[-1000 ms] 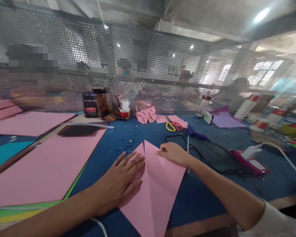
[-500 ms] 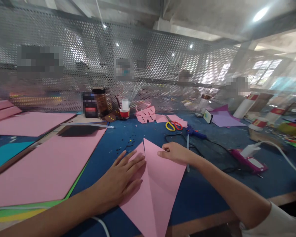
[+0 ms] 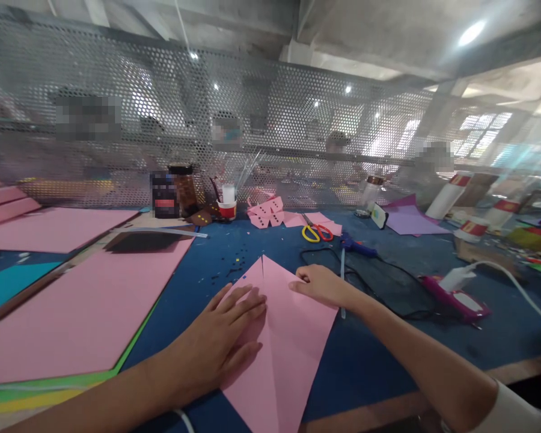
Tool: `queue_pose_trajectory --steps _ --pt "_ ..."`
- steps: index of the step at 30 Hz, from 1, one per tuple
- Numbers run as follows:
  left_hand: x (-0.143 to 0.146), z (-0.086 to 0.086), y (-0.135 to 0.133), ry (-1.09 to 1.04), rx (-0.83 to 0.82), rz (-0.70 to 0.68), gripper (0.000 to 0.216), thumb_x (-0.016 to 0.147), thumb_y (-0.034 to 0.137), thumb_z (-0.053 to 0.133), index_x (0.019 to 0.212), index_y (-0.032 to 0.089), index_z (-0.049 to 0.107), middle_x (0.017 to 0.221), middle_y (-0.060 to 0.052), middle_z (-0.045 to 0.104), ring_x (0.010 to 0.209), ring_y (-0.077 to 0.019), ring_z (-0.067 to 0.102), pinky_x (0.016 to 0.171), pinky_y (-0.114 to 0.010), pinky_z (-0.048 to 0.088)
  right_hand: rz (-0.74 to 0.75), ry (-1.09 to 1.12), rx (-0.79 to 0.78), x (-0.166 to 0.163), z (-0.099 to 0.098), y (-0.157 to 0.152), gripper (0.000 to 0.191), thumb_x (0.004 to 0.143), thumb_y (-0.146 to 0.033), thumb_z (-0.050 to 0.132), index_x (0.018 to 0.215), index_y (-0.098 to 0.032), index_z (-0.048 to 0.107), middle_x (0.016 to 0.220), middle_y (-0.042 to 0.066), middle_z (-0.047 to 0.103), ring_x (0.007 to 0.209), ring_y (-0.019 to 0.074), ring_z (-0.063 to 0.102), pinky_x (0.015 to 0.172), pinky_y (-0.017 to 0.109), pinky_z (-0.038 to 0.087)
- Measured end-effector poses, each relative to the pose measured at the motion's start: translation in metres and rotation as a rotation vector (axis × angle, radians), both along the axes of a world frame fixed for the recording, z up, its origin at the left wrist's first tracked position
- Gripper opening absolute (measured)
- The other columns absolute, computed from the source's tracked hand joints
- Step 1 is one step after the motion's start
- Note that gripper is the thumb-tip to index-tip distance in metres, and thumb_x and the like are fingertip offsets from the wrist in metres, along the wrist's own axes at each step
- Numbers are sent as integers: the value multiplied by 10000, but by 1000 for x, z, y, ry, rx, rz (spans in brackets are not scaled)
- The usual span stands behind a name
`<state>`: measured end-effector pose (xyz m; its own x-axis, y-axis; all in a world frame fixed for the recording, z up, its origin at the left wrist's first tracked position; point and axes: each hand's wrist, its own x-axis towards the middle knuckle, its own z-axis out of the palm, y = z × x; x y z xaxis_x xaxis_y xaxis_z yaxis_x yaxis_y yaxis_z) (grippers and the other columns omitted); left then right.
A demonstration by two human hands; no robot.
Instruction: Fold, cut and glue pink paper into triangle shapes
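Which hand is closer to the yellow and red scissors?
The right hand. It rests on the folded pink paper at its right edge, just below the scissors. The left hand lies flat on the paper's left side, farther from them.

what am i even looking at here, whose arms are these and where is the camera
The camera is worn on a person's head and looks forward and down, so the two bare arms reaching in from the bottom are that person's own. There is no machine here.

The left hand lies flat, fingers spread, on a folded pink paper that rests on a blue table. The right hand presses its fingers on the paper's upper right flap. Neither hand has a grip around anything; both just press down.

Around them: large pink sheets on the left, scissors with one yellow and one red handle, a glue gun with a black cable, pink cut-out shapes, and a dark jar. Behind stands a perforated metal screen, with other people blurred beyond it.
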<state>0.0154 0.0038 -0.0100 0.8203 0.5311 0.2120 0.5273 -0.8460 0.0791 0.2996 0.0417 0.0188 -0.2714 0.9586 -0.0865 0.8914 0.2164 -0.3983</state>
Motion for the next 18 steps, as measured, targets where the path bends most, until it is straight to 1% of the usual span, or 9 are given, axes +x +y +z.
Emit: queue_pose_trajectory --steps 6,11,18 --pt "1 0 -1 -7 -40 11 556 1009 428 447 1543 315 342 1566 -10 438 1451 -251 363 1230 -469 208 19 -11 9 0 -1 -1 312 903 -409 564 700 -173 562 676 -14 526 617 115 416 571 264 214" --pt "0 -1 -1 -23 -49 30 532 1001 468 456 1513 336 397 1585 -17 406 1451 -278 362 1225 -512 200 -5 -5 9 -2 0 -2 403 958 -461 483 681 -176 550 640 -10 523 592 117 417 565 276 195" --pt "1 3 -2 20 -48 43 523 1001 459 450 1505 325 408 1596 -26 387 1446 -282 365 1218 -533 207 -8 -74 43 -4 -2 -2 378 954 -441 498 693 -182 584 682 12 580 636 135 478 564 284 191"
